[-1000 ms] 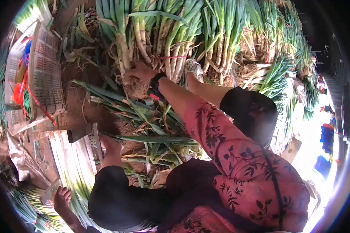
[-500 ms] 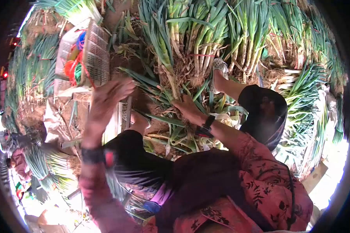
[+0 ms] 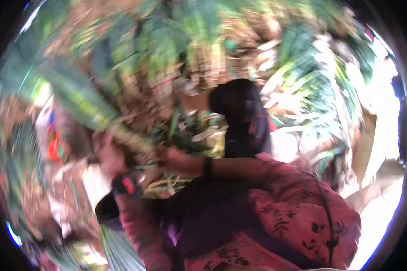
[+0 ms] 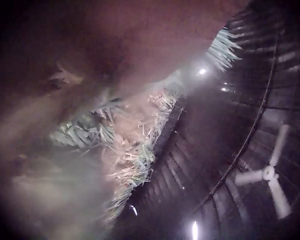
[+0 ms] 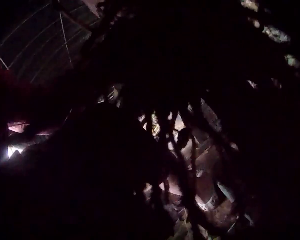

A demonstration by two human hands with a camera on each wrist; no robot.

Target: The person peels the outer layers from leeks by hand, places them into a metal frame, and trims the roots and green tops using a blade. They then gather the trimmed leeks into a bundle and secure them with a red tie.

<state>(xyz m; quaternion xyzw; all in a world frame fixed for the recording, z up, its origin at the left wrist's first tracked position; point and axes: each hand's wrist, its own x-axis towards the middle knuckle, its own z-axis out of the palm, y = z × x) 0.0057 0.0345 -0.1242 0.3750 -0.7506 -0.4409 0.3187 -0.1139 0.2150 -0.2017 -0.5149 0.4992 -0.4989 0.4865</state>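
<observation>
A bunch of long green onions (image 3: 83, 101) slants across the left of the head view, leaves to the upper left and root end toward my body. My right hand (image 3: 178, 161) grips it at the root end; dark root strands fill much of the dim right wrist view. My left hand (image 3: 109, 155) holds the pale stalks farther up, its fingers blurred by motion. In the left wrist view a blurred hand (image 4: 155, 45) covers the upper left.
More green onions (image 3: 163, 49) stand in rows behind, and a pile of them (image 3: 289, 81) lies at right. A crate with coloured twine (image 3: 54, 147) is at left. My bent knee (image 3: 239, 104) rises beyond the right forearm. A ceiling fan (image 4: 268, 173) hangs overhead.
My right hand has lifted the green onions from the standing row and drawn them toward my body. My left hand has come up from the lower left to the stalks. The head view has swung.
</observation>
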